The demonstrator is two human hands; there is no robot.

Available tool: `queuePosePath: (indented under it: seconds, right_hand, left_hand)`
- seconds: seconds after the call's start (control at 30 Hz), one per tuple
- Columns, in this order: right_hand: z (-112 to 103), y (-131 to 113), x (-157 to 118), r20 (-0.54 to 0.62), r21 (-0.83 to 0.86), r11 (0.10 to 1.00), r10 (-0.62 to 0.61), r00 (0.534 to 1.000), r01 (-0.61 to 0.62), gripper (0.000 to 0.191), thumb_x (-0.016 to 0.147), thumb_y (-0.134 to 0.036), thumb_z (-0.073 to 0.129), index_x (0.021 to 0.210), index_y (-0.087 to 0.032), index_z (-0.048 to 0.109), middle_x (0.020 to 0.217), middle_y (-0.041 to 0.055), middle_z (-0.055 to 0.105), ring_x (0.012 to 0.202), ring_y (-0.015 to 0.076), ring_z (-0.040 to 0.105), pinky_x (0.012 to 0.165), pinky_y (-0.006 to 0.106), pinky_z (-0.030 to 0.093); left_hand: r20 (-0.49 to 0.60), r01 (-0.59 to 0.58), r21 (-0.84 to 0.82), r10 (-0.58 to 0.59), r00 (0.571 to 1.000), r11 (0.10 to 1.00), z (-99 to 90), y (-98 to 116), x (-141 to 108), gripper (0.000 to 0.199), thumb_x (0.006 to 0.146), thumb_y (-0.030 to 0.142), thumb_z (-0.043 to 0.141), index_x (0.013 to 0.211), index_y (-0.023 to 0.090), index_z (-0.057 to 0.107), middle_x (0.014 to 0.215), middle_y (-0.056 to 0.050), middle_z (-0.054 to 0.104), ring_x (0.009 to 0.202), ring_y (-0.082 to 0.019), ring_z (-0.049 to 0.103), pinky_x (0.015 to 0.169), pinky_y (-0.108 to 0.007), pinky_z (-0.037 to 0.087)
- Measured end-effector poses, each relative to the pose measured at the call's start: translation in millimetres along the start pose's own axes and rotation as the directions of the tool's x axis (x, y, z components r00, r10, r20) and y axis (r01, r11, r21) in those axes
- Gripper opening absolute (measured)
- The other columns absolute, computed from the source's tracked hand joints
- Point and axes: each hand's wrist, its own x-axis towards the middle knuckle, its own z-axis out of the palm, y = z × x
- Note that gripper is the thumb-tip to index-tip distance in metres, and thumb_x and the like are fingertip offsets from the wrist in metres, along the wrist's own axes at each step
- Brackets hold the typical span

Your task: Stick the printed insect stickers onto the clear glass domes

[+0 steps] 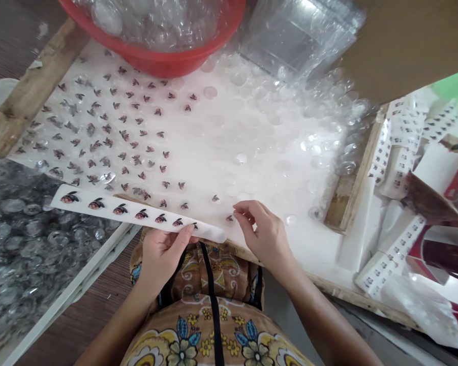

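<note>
My left hand (168,254) grips a white sticker strip (110,207) near its right end, thumb on top. A row of small dark-and-pink printed stickers runs along the strip, which slants over the table's front edge. My right hand (265,234) is closed in a pinch just above the white tabletop, and whatever its fingertips hold is too small to make out. Beside those fingertips is one small printed sticker (230,218). Many clear plastic discs with such stickers on them lie across the left of the white tabletop (213,147); clear discs without prints lie on the right.
A red basin (168,63) full of clear plastic pieces stands at the back. Below left is a crate (72,290) of clear pieces. Wooden rails (34,91) border the table. Bundled sticker strips (391,254) and a clear plastic bag (427,305) lie at the right.
</note>
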Motion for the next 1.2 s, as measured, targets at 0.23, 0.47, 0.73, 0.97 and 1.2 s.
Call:
queuePosePath:
  seconds: [0.23,0.47,0.73,0.97,1.2]
  right_hand:
    - [13.9,-33.0,3.3,0.087,0.246,0.948,-0.228,0.970,0.200,0.009,0.094,-0.017,0.062,0.100,-0.022,0.065,0.088,0.0011,0.069,0.080,0.0122,0.067,0.069,0.024,0.055]
    - [16.4,-19.4,-9.6,-0.104,0.043,0.899,-0.429,0.897,0.435,0.012,0.094,-0.014,0.058,0.096,-0.023,0.067,0.093,0.0056,0.070,0.087,0.0172,0.066,0.072,0.032,0.057]
    - [-25.2,24.5,21.7,-0.101,0.239,0.952,0.218,0.971,-0.189,0.010,0.084,-0.029,0.064,0.079,-0.021,0.061,0.066,-0.0011,0.062,0.059,0.0119,0.056,0.056,0.026,0.046]
    - [-18.0,33.6,31.2,-0.041,0.195,0.938,0.301,0.953,-0.288,0.013,0.079,-0.033,0.064,0.075,-0.020,0.062,0.065,0.0003,0.062,0.058,0.0123,0.054,0.054,0.026,0.043]
    - [-6.6,32.7,32.8,-0.051,-0.065,0.977,0.198,0.979,-0.201,0.010,0.084,-0.027,0.059,0.076,-0.021,0.059,0.070,0.0018,0.065,0.060,0.0139,0.055,0.059,0.028,0.042]
  left_hand:
    - [0.060,-0.092,0.101,0.086,0.994,0.991,0.4,-4.9,-5.7,0.028,0.084,0.032,0.072,0.109,0.020,0.077,0.094,-0.008,0.080,0.077,-0.024,0.075,0.072,-0.033,0.061]
    - [0.069,-0.111,0.178,0.100,0.993,0.978,-3.1,-8.2,-8.9,0.023,0.092,0.032,0.063,0.083,0.019,0.080,0.072,-0.004,0.077,0.063,-0.021,0.072,0.064,-0.029,0.058]
    - [0.040,-0.005,0.092,0.001,0.999,0.996,-8.2,-17.5,-10.7,0.027,0.090,0.039,0.065,0.077,0.018,0.077,0.068,-0.003,0.075,0.062,-0.021,0.072,0.064,-0.030,0.058]
    - [0.031,0.013,0.090,-0.016,0.999,0.996,-9.5,-21.3,-10.8,0.028,0.088,0.041,0.067,0.078,0.017,0.077,0.068,-0.003,0.074,0.062,-0.021,0.070,0.064,-0.030,0.058]
    - [0.031,0.020,0.090,-0.023,0.999,0.996,-9.9,-19.3,-10.4,0.036,0.089,0.039,0.066,0.117,0.018,0.075,0.085,-0.005,0.076,0.069,-0.019,0.067,0.068,-0.029,0.056]
